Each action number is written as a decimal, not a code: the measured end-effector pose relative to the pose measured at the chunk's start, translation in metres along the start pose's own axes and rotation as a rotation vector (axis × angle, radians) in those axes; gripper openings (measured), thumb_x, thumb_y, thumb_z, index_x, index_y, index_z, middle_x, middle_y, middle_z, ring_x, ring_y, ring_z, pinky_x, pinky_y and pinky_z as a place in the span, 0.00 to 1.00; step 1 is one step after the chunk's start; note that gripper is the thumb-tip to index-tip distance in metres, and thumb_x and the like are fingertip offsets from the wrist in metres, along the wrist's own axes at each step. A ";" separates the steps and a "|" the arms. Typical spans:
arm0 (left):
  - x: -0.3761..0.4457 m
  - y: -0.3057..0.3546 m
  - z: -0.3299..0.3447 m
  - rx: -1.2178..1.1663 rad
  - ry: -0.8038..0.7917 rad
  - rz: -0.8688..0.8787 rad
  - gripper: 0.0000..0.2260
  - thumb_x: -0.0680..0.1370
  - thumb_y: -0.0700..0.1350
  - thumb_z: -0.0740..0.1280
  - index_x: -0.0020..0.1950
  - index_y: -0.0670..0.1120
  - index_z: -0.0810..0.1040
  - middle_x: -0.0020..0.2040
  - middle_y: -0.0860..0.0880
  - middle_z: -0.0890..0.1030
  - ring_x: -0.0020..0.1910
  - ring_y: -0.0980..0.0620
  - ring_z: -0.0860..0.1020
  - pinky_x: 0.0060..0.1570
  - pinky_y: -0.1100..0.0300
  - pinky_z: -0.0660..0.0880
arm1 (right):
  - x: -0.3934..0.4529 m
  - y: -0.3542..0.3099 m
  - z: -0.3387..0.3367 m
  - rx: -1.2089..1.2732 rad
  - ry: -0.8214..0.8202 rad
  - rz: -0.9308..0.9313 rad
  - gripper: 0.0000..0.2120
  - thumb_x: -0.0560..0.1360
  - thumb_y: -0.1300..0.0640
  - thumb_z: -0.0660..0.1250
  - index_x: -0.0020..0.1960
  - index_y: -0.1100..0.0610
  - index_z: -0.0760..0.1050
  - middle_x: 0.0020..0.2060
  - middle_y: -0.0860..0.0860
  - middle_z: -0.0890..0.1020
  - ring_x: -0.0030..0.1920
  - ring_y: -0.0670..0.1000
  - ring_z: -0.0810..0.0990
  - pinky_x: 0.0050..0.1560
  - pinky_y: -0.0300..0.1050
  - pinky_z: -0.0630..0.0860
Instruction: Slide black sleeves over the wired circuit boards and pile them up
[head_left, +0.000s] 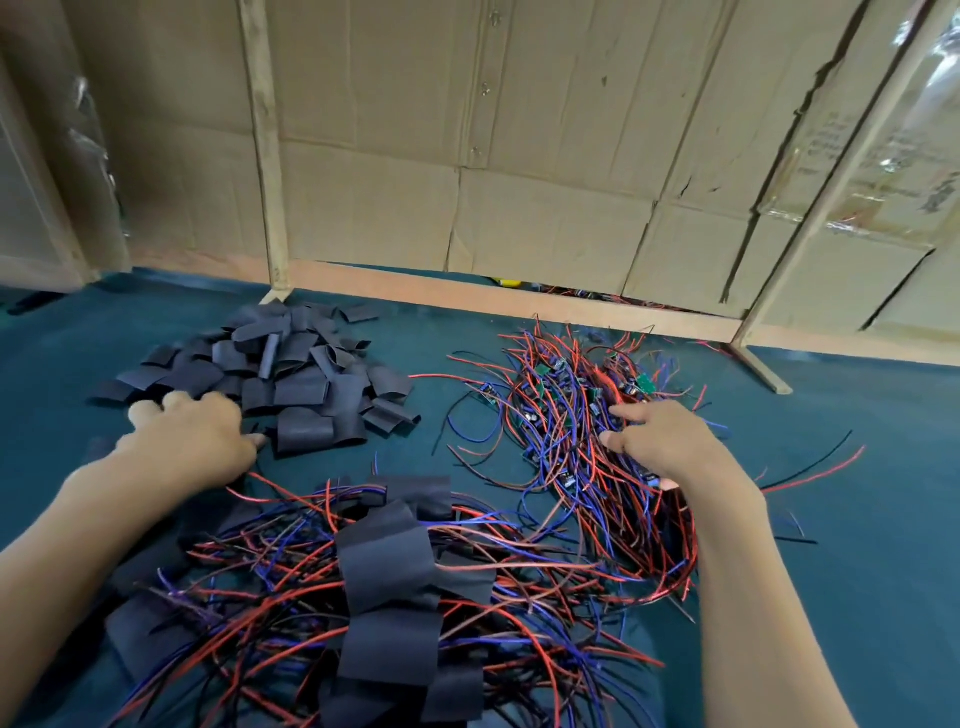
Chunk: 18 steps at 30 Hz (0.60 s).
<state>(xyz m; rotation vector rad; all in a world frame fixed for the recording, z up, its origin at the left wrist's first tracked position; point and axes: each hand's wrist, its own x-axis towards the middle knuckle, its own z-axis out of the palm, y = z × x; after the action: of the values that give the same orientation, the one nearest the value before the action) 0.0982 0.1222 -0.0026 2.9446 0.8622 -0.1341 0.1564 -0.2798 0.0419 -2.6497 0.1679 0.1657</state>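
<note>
Head view, green cloth work surface (857, 519), cardboard partition (519, 156) at the back.

Left hand (187, 441): palm down at the near edge of the loose heap of empty black sleeves (280, 374), far left. Fingers spread and reaching into the heap; fingertips motion-blurred. Thumb tip lies just beside one flat sleeve. Cannot tell whether any sleeve is actually gripped; nothing visibly pinched.

Right hand (660, 441): over the tangle of unsleeved wired circuit boards (576, 415), far right. Index finger extended, thumb out, both touching the wires; remaining fingers curl under the palm and are hidden, so whether they hold a board cannot be told.

Boards in that tangle: only a few small green and dark pieces show among red, blue and black wires; most are buried, detail too small to read.

Finished pile (384, 587): nearest the camera, between the forearms. Black sleeves lie over wire bundles; boards inside are not visible. Pile's near part is cut off by the bottom frame edge.

Gap under the partition shows something yellow and more wires, unclear
</note>
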 end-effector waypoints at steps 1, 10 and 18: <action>-0.001 0.001 0.001 -0.032 0.009 -0.022 0.23 0.80 0.60 0.63 0.65 0.43 0.69 0.68 0.36 0.64 0.67 0.33 0.63 0.67 0.44 0.65 | 0.002 0.001 0.001 0.028 0.029 0.001 0.21 0.75 0.50 0.73 0.67 0.52 0.79 0.68 0.53 0.78 0.66 0.57 0.76 0.67 0.50 0.71; -0.002 -0.007 -0.013 -0.174 0.127 0.080 0.12 0.73 0.49 0.72 0.54 0.47 0.77 0.56 0.40 0.80 0.58 0.36 0.75 0.55 0.51 0.68 | -0.004 0.004 -0.008 0.141 -0.058 0.087 0.09 0.81 0.59 0.63 0.54 0.57 0.81 0.45 0.55 0.79 0.35 0.51 0.75 0.32 0.45 0.81; -0.047 0.022 -0.049 -0.682 0.267 0.392 0.12 0.73 0.56 0.72 0.56 0.58 0.79 0.56 0.57 0.82 0.55 0.56 0.79 0.55 0.59 0.70 | -0.007 0.006 -0.010 0.176 -0.244 0.095 0.21 0.77 0.69 0.68 0.68 0.57 0.76 0.46 0.58 0.79 0.41 0.55 0.75 0.40 0.55 0.84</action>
<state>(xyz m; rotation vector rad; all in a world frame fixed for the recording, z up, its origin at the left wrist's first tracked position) 0.0736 0.0826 0.0516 2.4269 0.2448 0.4831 0.1493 -0.2888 0.0494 -2.4236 0.2173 0.4803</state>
